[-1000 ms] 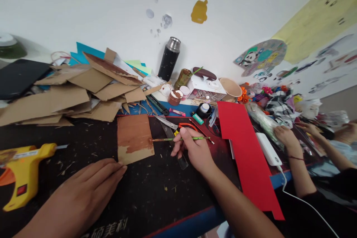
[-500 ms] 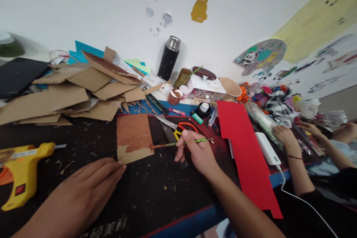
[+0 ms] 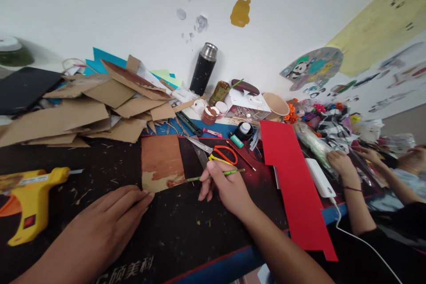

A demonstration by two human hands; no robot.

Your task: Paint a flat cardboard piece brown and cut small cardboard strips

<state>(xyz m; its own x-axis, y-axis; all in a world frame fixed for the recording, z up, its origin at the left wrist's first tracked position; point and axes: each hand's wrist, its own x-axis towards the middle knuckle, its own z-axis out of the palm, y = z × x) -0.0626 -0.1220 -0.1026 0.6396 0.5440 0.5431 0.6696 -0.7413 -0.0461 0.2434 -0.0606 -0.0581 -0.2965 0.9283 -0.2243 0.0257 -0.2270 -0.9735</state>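
Dark desk mat [image 3: 186,230], yellow glue gun [image 3: 37,199], part-painted cardboard square [image 3: 162,157], scissors [image 3: 209,149], red sheet [image 3: 296,186]

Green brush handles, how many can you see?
2: one handle in your right hand, a second handle slanting out of the murky jar. Others may be hidden in the clutter.

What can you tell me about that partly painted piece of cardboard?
The cardboard piece is flat and roughly rectangular, lying on the dark mat. Brown paint covers most of it, ending raggedly above a bare tan strip along its near edge. The left hand has fingertips at its near-left corner; the brush in the right hand meets that strip.
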